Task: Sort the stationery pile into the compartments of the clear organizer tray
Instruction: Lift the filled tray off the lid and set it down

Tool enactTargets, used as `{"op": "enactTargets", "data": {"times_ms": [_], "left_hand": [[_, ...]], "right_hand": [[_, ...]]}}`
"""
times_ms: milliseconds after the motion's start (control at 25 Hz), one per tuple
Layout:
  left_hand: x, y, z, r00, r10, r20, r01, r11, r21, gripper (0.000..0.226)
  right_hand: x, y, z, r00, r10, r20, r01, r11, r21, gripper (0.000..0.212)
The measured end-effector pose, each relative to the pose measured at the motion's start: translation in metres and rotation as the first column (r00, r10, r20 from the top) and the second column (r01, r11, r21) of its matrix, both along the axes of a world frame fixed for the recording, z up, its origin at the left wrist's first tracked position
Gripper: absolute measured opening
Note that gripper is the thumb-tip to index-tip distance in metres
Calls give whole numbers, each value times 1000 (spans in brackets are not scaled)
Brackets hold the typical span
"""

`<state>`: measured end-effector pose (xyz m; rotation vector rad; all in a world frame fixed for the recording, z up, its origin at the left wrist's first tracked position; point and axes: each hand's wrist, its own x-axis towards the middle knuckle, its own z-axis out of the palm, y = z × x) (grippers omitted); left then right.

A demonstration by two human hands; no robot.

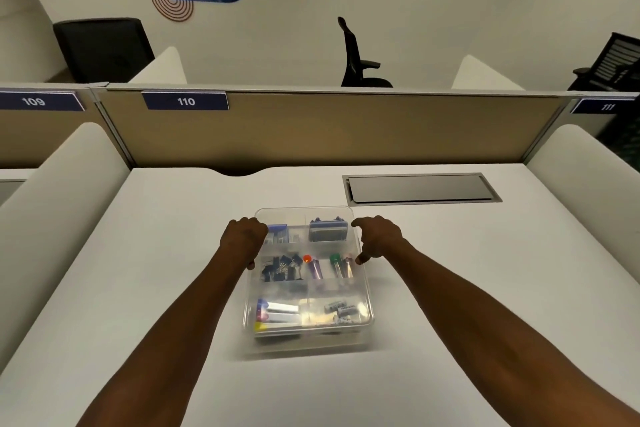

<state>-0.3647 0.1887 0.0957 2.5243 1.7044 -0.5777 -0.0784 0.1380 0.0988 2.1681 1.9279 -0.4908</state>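
The clear organizer tray (311, 345) stands mid-desk and looks blurred. My left hand (242, 239) grips its left wall, fingers curled over the rim. My right hand (379, 239) is curled at the right wall, index tip and thumb tip touching the rim. Inside, a small blue box (278, 231) lies far left and a blue case (328, 229) far right. Black binder clips (281, 268) fill the middle left, capped tubes (329, 267) the middle right. Markers (277, 314) lie near left, small white pieces (341, 309) near right.
The white desk (138, 253) has a grey cable hatch (420, 188) at the far right. A tan partition (329, 128) closes the back, and white side dividers (52, 201) flank the desk. Office chairs stand beyond the partition.
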Motion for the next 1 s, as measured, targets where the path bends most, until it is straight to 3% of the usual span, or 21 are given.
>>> {"op": "enactTargets", "data": {"times_ms": [160,600,840,1000], "left_hand": [[-5,4,-3,1000,17,13,-17,1000,-6,81],[-17,12,-6,998,38,55,-31,992,-124,98],[-14,16,-2,995,37,89,-28,994,-103,107],[-10,21,-5,999,-39,20,40,999,-34,132]], "right_hand": [[3,-2,-7,1000,-11,-7,11,1000,-9,100],[4,13,-7,996,82,46,-77,991,-107,88],[5,31,-9,996,-69,-54,71,996,48,48],[4,39,-10,996,-71,-44,75,994,78,54]]}}
